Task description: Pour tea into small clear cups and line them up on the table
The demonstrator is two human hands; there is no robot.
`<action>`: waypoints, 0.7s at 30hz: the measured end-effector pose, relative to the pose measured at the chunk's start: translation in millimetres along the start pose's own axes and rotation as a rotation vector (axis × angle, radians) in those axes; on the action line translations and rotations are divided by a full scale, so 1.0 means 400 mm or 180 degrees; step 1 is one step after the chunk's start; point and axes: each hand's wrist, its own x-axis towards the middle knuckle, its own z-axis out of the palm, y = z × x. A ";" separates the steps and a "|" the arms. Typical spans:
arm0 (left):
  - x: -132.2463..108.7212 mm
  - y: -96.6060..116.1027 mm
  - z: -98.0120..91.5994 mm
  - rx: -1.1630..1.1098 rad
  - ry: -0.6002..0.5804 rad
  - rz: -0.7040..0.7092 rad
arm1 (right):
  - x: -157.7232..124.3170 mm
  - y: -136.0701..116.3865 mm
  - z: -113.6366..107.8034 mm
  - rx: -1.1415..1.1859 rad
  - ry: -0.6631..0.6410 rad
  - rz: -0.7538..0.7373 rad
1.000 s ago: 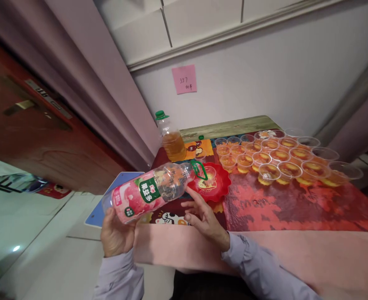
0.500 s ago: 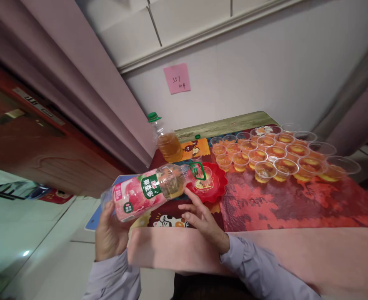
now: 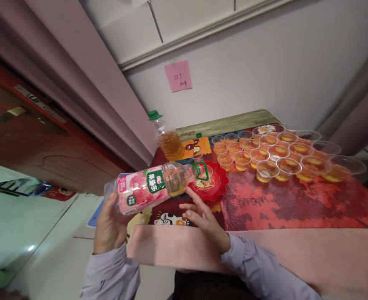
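My left hand is closed around the base of a clear plastic juice bottle with a pink and green label. The bottle lies nearly level, its neck with a green handle ring pointing right over a red scalloped plate. A little amber liquid rests near the bottle's shoulder. Below the neck, my right hand is open with fingers spread, the index fingertip at or just under the bottle's shoulder; I cannot tell if it touches. A clear plastic cup on the red plate is partly hidden by the bottle's neck.
Several clear cups of amber liquid stand in rows to the right. A capped jug of amber liquid stands at the back left, with a loose green cap nearby. A door and curtain are at left.
The bottle has shifted slightly right and up, and its neck now reaches a bit farther over the red plate. My right hand stays almost in place, fingers still spread.
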 end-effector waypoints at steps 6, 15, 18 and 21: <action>0.010 0.000 0.008 0.0095 -0.0070 0.0053 | -0.001 -0.003 0.001 -0.0008 0.0064 -0.0016; 0.017 -0.002 0.006 0.0217 -0.0114 0.0115 | -0.003 -0.006 0.006 -0.0016 0.0142 -0.0026; 0.013 -0.001 0.009 0.0242 -0.0132 0.0101 | -0.002 -0.006 0.006 -0.0006 0.0161 -0.0028; 0.011 0.001 0.013 0.0259 -0.0121 0.0107 | -0.001 -0.007 0.006 -0.0001 0.0173 -0.0027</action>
